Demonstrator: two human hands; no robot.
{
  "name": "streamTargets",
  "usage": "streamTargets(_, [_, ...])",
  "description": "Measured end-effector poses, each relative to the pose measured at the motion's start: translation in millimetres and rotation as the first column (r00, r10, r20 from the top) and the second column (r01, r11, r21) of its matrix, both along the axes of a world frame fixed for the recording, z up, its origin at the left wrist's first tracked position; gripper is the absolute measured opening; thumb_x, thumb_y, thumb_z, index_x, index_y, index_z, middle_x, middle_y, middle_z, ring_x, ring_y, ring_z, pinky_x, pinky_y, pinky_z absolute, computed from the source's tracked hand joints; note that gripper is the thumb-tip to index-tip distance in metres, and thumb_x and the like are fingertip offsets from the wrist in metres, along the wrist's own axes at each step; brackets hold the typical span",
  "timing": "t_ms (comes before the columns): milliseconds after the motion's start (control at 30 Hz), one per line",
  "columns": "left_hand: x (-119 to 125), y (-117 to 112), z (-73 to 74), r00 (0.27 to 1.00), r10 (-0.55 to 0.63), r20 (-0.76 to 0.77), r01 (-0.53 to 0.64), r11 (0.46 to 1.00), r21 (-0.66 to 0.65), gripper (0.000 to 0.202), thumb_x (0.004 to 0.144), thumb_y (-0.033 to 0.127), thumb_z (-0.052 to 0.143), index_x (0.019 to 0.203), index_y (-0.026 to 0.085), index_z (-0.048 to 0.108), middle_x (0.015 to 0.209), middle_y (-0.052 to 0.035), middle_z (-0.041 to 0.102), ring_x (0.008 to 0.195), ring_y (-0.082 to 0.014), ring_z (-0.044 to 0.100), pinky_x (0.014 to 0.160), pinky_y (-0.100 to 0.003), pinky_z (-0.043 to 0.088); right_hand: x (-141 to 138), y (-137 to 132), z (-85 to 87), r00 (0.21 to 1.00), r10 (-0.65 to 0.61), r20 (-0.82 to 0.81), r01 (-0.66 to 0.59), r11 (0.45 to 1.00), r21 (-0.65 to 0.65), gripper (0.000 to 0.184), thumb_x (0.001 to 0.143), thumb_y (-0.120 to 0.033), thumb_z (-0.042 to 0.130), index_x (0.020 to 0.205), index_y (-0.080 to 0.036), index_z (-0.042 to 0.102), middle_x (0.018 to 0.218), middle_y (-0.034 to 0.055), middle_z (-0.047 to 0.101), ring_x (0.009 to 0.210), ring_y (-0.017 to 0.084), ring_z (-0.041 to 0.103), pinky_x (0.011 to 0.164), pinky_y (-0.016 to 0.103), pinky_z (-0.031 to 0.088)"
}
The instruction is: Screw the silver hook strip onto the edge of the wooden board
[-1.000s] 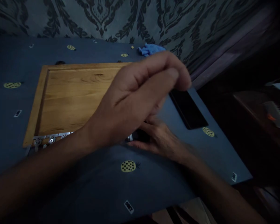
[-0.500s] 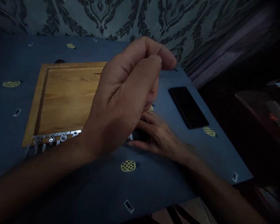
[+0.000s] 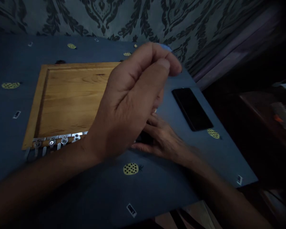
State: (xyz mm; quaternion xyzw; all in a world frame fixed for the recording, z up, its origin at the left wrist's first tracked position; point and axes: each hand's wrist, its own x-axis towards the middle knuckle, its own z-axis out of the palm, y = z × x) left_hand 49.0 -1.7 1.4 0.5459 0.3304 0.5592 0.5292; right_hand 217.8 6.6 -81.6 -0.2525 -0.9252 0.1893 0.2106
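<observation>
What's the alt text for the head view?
Left hand raised with fingers curled, thumb on forefinger, over a wooden board; right hand rests on the blue cloth against a small dark thing. Metal brackets line the board's near edge; a phone lies right.

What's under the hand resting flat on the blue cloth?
Under the right hand a small dark object peeks out on the blue cloth. The raised left hand covers the rest, so it cannot be identified.
</observation>
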Motion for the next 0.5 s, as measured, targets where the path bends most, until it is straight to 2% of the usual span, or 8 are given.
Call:
streamTargets(233, [-1.6,-0.6,-1.8,1.000,-0.002,-0.017,0.001,1.000,-0.016,0.023,0.097,0.015,0.042,0.081,0.019,0.057,0.056,0.0060,0.037,0.047,-0.0065,0.032,0.048,-0.023,0.037,-0.1,-0.5,-0.7,1.000,-0.003,-0.005,0.003,1.000,0.005,0.039,0.093,-0.050,0.061,0.116,-0.018,0.064,0.110,0.0127,0.064,0.104,0.030,0.060,0.088,0.050,0.052])
streamTargets(500, [-5.3,1.3,3.3,0.992,-0.120,-0.050,0.116,0.991,-0.066,0.022,0.094,0.008,0.039,0.087,0.018,0.058,0.054,0.0067,0.038,0.047,-0.0057,0.032,0.047,-0.020,0.035,0.2,-2.3,2.2,1.000,-0.015,0.015,0.015,1.000,0.020,0.043,0.094,-0.052,0.059,0.114,-0.015,0.065,0.107,0.0129,0.065,0.100,0.028,0.061,0.086,0.046,0.054])
